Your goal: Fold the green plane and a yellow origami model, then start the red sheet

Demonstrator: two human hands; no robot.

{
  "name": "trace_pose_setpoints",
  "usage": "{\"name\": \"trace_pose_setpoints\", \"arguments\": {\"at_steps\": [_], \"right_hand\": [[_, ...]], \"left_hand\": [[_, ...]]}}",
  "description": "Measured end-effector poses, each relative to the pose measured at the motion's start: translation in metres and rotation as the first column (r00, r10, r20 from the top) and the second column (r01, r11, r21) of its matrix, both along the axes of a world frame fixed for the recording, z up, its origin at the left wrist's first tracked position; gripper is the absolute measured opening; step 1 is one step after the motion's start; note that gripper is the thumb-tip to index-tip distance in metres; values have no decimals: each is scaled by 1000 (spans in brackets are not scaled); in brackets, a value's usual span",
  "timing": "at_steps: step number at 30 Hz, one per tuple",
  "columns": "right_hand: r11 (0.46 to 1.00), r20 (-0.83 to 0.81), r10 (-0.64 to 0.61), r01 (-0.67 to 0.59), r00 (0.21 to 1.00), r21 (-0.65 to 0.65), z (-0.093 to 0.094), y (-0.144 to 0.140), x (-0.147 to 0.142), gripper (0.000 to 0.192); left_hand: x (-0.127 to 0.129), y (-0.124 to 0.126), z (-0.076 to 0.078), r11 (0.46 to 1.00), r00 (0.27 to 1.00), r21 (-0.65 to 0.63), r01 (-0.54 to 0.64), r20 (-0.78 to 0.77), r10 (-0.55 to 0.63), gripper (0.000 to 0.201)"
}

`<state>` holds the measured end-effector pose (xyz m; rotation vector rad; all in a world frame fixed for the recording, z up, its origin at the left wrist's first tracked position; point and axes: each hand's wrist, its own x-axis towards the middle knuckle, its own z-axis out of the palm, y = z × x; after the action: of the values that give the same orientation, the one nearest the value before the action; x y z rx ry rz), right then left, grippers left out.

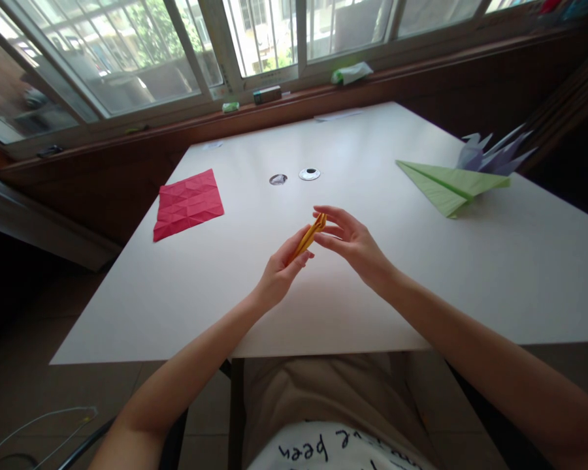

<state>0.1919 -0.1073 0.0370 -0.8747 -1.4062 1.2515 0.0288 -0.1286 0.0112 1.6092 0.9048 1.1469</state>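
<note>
Narrow folded piece of yellow paper [310, 237] held in the air just above the white worktop [323, 307], near its front middle. Left hand [279, 274] pinching the lower end between thumb and fingers; right hand [350, 241] gripping the upper tip with thumb and forefinger, the other fingers spread loose. Likely very light and thin, stiff only along the layered creases, easy to crush or tear at the points; best taken by the thick folded spine, not the fine tip. Creased red sheet [189, 203] flat at the left; green paper plane [448, 184] and pale purple origami [490, 153] at the right. No containers in view: only two round cable holes [294, 177] in the worktop.
</note>
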Motion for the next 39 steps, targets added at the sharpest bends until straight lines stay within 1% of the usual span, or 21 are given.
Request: {"name": "trace_pose_setpoints", "arguments": {"at_steps": [2,4,7,10,13,16,18,20,23,26,39], "right_hand": [[999,-9,15,-15,1000,31,0,-1,-2,33],[999,-14,3,-3,1000,52,0,-1,-3,27],[999,-21,-19,20,1000,43,0,-1,-3,25],[995,-40,-80,82,996,47,0,-2,-3,25],[985,-58,-155,159,986,61,0,-2,-3,25],[965,-15,-225,225,974,133,1,-2,0,22],[952,26,-245,235,969,197,1,-2,1,20],[955,25,-209,198,978,219,2,-2,2,19],[969,-16,-128,128,992,213,3,-3,1,18],[970,-27,-97,100,995,222,4,-4,0,15],[962,8,-109,103,994,254,5,-6,1,7]], "left_hand": [[0,0,1,1000,1000,-22,21,13,-21,43],[0,0,1,999,999,-36,24,30,-23,41],[0,0,2,997,998,-83,4,67,2,38],[0,1,5,988,991,-139,-63,108,78,38],[-1,1,8,980,974,-139,-146,155,167,33],[-2,1,9,969,951,-117,-217,196,237,28],[-3,2,9,964,941,-115,-240,218,260,27],[-3,2,9,964,937,-112,-242,231,262,26],[-4,1,9,966,935,-102,-236,245,254,25],[-4,1,10,965,929,-99,-241,265,259,23],[-3,1,8,966,928,-83,-246,267,259,12]]}}
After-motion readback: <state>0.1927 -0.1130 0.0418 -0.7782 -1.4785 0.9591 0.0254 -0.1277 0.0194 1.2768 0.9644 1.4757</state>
